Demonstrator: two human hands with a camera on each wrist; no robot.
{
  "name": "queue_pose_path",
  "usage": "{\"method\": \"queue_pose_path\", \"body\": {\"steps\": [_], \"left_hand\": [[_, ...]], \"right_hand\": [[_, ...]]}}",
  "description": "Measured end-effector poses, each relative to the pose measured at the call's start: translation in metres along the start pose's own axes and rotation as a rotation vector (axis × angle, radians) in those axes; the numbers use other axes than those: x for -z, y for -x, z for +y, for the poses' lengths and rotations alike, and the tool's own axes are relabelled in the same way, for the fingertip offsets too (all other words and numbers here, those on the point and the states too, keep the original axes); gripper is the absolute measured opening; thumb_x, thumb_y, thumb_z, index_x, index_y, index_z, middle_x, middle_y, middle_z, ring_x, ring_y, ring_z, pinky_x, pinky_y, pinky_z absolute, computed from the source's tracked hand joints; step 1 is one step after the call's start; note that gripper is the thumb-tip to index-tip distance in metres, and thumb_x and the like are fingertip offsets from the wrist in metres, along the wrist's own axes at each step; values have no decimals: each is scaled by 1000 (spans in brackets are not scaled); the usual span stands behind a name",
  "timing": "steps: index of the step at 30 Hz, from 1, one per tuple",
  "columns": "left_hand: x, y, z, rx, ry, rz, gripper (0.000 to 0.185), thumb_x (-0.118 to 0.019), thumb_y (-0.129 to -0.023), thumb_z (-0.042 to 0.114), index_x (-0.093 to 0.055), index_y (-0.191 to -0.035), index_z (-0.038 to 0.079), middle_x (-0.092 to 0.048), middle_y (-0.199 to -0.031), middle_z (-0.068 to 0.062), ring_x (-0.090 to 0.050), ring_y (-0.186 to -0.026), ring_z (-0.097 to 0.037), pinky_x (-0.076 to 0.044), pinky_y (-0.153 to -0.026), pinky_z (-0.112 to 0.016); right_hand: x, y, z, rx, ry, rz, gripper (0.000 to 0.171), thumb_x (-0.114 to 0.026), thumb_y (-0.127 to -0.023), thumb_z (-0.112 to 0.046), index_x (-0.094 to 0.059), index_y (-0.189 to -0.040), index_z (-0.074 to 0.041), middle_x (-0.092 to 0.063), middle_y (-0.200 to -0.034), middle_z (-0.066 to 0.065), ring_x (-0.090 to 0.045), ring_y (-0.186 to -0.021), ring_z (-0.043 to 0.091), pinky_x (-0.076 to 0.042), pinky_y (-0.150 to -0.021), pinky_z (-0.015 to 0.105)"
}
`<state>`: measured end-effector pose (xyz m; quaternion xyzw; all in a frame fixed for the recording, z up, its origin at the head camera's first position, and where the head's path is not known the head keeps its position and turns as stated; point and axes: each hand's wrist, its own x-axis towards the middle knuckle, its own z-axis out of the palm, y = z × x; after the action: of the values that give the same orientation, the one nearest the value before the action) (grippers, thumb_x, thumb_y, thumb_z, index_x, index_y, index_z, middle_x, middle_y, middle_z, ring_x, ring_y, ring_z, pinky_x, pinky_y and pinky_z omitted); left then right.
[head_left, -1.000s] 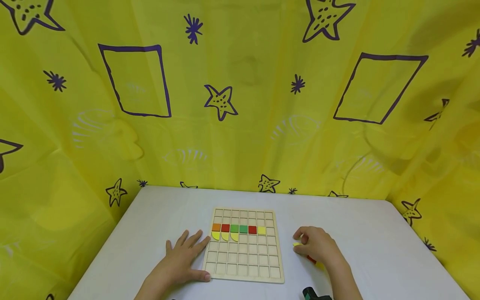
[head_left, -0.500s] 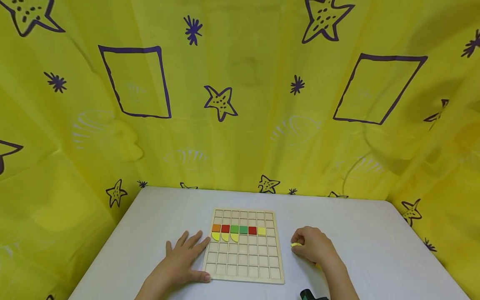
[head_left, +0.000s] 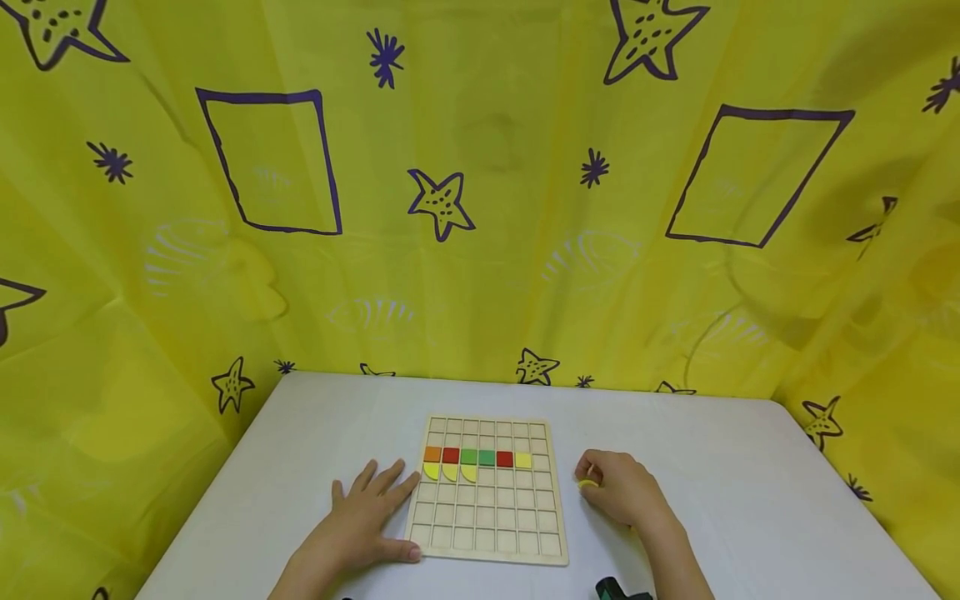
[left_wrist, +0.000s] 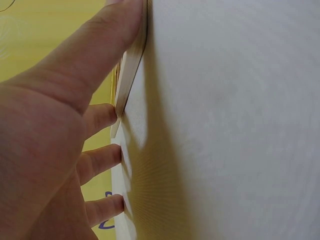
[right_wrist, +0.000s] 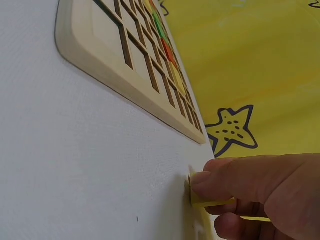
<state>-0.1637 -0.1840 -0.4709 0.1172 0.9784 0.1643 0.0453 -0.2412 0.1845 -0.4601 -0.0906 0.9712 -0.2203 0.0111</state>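
Yellow piece (head_left: 588,483) is pinched in the right hand (head_left: 618,490), just off the board's (head_left: 487,533) right edge on the tabletop (head_left: 300,467). Left hand (head_left: 360,521) lies spread flat, thumb against the board's left edge.

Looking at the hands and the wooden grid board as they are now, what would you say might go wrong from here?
1. The right hand pinches the small yellow wooden piece only at its fingertips, so it might slip onto the white table.
2. The left hand only rests against the edge of the pale wooden grid board; a nudge might slide it.
3. The yellow half-round pieces lie in small cells, so another piece might seat crooked.
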Motion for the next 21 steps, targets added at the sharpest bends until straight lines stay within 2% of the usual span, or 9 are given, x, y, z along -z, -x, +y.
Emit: {"method": "queue_pose_path", "body": {"steps": [10,14,21], "left_hand": [[1,-1,0,4,1,-3,98,-55,-54,77,-33,-138,32,-28,-147,-2,-14,-136,-39,-5,-89,-77],[1,-1,0,7,5,-8,98,-55,-54,77,-33,-138,32,-28,-147,-2,-14,-136,-39,-4,-89,-77],[0,-1,1,6,-3,-21,98,-55,-54,77,-33,-138,32,-28,-147,-2,-14,-135,-40,-4,-88,-78]], "right_hand": [[1,-1,-8,-14,3,-14,22,-57,-77,-12,-67,-88,-28,-51,-69,-6,-43,-64,12,-34,-53,28],[1,-1,-9,-7,21,-8,18,-56,-79,-15,-68,-84,-27,-53,-74,-6,-44,-67,12,-36,-56,29],[0,2,-7,-1,-13,29,14,-56,-74,-11,-57,-78,-25,-47,-61,-8,-43,-58,9,-33,-53,25]]}}
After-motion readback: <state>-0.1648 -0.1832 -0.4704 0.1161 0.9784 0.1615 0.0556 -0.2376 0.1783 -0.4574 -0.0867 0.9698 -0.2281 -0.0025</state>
